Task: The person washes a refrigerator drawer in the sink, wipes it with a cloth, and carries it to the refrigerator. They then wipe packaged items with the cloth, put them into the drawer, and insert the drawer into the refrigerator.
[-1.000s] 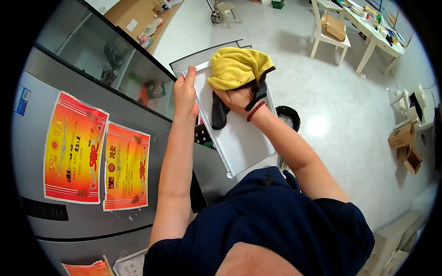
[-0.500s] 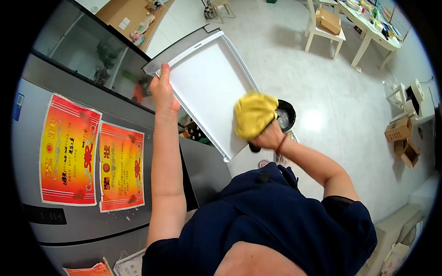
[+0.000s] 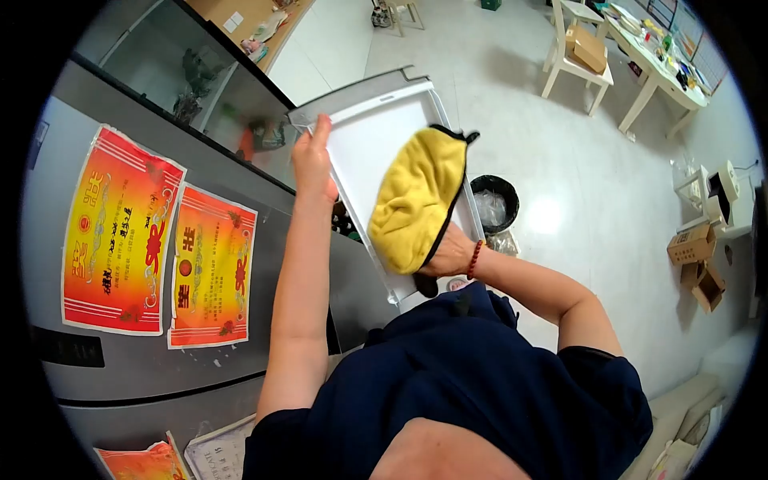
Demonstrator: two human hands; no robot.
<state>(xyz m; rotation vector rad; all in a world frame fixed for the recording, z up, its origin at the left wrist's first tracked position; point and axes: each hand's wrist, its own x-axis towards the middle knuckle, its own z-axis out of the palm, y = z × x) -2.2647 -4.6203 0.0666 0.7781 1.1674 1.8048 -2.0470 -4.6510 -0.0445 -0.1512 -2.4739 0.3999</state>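
Observation:
A white shallow drawer (image 3: 364,144) with a grey front panel is held up at a slant in front of me. My left hand (image 3: 314,160) is closed around its left rim near the far end, thumb on top. A yellow cloth (image 3: 418,200) with a black edge is in my right hand (image 3: 453,253) and lies over the drawer's inner surface. The cloth hides most of that hand's fingers. Its black edge is partly lifted at the far right.
To my left stands a grey refrigerator (image 3: 192,376) bearing red-and-yellow certificates (image 3: 120,232). A black-lined bin (image 3: 494,200) is on the floor beyond the drawer. Farther off are a white chair (image 3: 576,64), a cluttered table (image 3: 648,60) and cardboard boxes (image 3: 694,256).
The cloth has moved left across the drawer and spread out, showing its black edge. The drawer and both hands appear slightly lower in view, with the left hand shifted right.

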